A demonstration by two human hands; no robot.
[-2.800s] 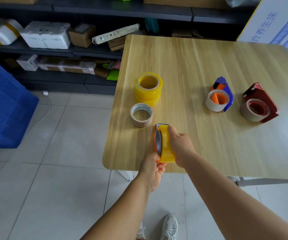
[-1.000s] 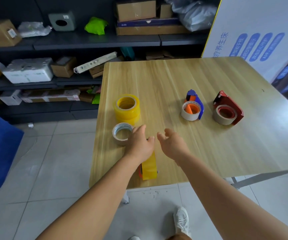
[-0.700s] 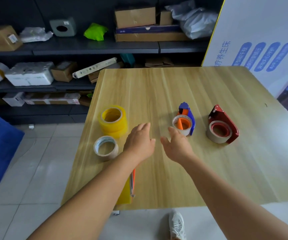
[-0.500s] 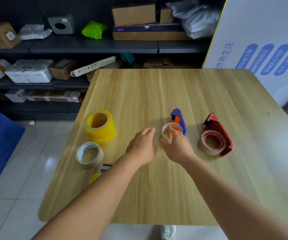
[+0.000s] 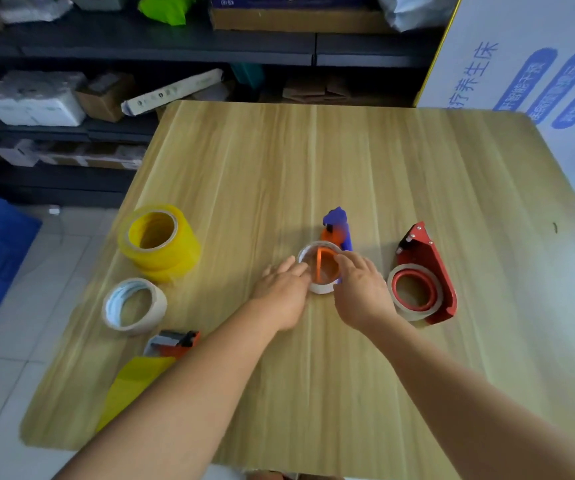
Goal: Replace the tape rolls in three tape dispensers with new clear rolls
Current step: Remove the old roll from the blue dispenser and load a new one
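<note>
- Left hand (image 5: 281, 289), fingers straight, touches the pale roll (image 5: 320, 271) on the blue-and-orange dispenser (image 5: 338, 226).
- Right hand (image 5: 360, 289) fingers curl round that roll.
- Both on the wooden bench (image 5: 313, 161).

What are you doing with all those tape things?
A person is swapping tape rolls in dispensers. Both hands are on the blue dispenser in the middle of the table: the left hand and right hand touch its nearly empty roll from either side. The red dispenser waits to the right. One dispenser with a yellow roll lies near the left edge, beside the stacked yellow rolls and a loose pale roll.
</note>
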